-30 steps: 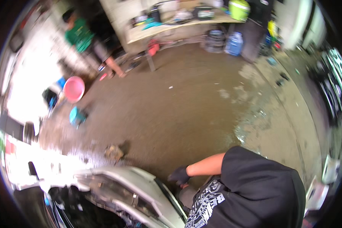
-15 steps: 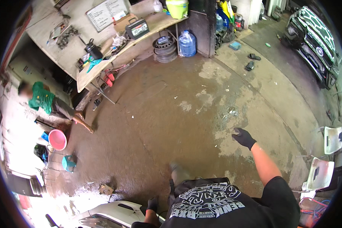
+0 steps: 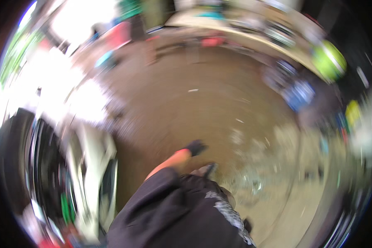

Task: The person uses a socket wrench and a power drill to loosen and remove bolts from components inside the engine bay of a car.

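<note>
My left hand (image 3: 195, 147), in a black glove, reaches forward over the wet brown floor (image 3: 186, 111). Motion smears its fingers, and nothing can be made out in it. Below it, a foot (image 3: 210, 169) shows at the hem of my black shirt (image 3: 173, 211). A small dark shape (image 3: 247, 224) at the shirt's right side may be my gloved right hand; its fingers cannot be made out.
A white car (image 3: 89, 165) with an open door stands at the left. Farther off are a teal stool (image 3: 106, 60), a pink basin (image 3: 119, 35) and a long workbench (image 3: 252, 35). A blue water jug (image 3: 299, 96) stands right of the bench.
The view has swung left, bringing the car in, and is blurred. My left hand has come forward from beside the car; my right hand, stretched out before, is mostly lost from sight.
</note>
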Demonstrator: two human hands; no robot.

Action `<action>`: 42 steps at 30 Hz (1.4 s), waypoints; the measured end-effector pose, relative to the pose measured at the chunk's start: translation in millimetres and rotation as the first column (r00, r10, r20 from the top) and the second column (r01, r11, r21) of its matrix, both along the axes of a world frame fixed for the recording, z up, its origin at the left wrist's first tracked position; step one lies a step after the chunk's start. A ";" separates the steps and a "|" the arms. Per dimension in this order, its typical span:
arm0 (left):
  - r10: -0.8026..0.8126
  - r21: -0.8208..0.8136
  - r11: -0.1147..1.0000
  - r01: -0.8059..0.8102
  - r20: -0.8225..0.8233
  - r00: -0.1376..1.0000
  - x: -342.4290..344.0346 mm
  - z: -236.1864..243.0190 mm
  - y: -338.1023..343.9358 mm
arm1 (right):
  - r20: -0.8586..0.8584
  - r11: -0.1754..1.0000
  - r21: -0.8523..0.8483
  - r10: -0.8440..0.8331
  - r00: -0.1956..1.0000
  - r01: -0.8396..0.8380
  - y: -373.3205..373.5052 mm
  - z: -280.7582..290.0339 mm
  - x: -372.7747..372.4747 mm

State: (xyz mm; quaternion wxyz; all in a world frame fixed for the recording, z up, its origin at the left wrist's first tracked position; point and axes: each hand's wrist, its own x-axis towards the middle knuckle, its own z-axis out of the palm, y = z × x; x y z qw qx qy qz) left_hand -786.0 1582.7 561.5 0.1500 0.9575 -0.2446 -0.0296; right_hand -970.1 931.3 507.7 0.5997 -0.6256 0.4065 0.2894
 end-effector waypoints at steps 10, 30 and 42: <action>0.831 -0.374 0.032 -0.927 -0.505 0.233 -236.6 181.0 -142.1 | -0.171 0.561 0.000 0.815 0.553 -0.828 7.6 29.9 252.0; 0.481 -0.132 -0.849 -0.512 -0.594 -0.644 -754.9 153.2 -189.8 | 0.015 -0.611 -0.172 0.783 -0.622 -0.773 584.4 107.9 19.8; 0.468 -0.203 -0.880 -0.430 -0.529 -0.708 -832.6 157.2 40.0 | 0.133 -0.677 -0.395 0.627 -0.768 -0.621 879.9 124.8 -108.6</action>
